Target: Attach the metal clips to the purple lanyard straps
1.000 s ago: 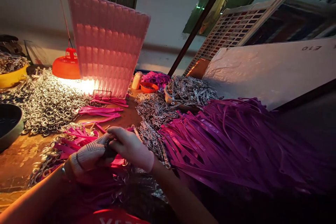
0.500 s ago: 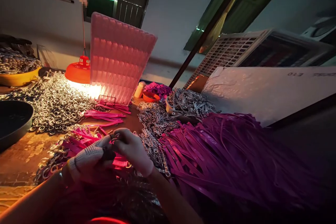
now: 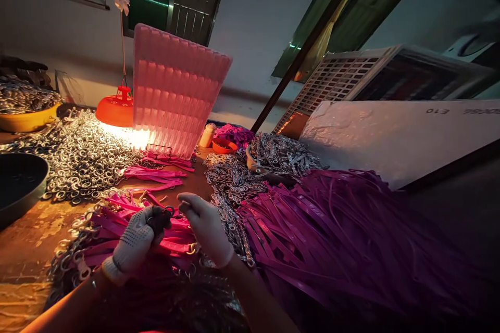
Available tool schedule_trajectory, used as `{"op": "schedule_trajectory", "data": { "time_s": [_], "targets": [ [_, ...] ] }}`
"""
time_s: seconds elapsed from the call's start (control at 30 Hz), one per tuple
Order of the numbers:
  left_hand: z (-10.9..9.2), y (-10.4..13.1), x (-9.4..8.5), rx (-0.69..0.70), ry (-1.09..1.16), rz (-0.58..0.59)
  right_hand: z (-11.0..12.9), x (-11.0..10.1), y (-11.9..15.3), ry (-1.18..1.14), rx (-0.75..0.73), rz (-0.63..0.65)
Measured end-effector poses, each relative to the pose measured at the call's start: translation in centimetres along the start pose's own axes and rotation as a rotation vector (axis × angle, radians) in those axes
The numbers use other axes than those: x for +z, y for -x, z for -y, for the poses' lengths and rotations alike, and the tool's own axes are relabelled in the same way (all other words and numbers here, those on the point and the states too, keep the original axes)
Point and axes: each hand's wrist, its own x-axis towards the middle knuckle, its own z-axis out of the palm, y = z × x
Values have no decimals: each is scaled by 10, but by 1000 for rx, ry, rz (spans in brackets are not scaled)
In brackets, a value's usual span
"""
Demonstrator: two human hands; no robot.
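Observation:
My left hand (image 3: pixel 136 239), in a dotted white glove, is closed around a dark object (image 3: pixel 159 219) with a small ring at its top. Just right of it is my right hand (image 3: pixel 205 226), also gloved, its fingers bent toward the left hand; whether anything small is between them cannot be made out. Both hands are over a heap of pink straps (image 3: pixel 113 218) with metal rings. Silver chains with clasps (image 3: pixel 234 229) lie beside the right hand, and a large pile of purple straps (image 3: pixel 312 229) spreads to the right.
An orange lamp (image 3: pixel 115 109) shines on a pile of metal clasps (image 3: pixel 86 156) beside an upright pink ribbed panel (image 3: pixel 175 88). A dark basin (image 3: pixel 39 187) stands at the left edge. Farther back are a yellow bowl (image 3: pixel 27 122), a red dish (image 3: pixel 224 146) and a bottle (image 3: pixel 207 135).
My hands have moved apart. The left went slightly down and left with the dark object, whose ring now shows; the right shifted a little to the right.

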Motion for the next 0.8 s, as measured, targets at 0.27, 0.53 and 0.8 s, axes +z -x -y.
{"op": "schedule_trajectory", "data": {
  "time_s": [0.27, 0.53, 0.8],
  "targets": [
    [12, -19, -14, 109, -44, 167, 9, -17, -13, 659, -294, 439],
    [-17, -77, -8, -130, -417, 386, -31, -10, 5, 609, -183, 115],
    [-17, -257, 7, 43, -1151, 214, -46, 15, 28, 487, -222, 62]
  ]
}}
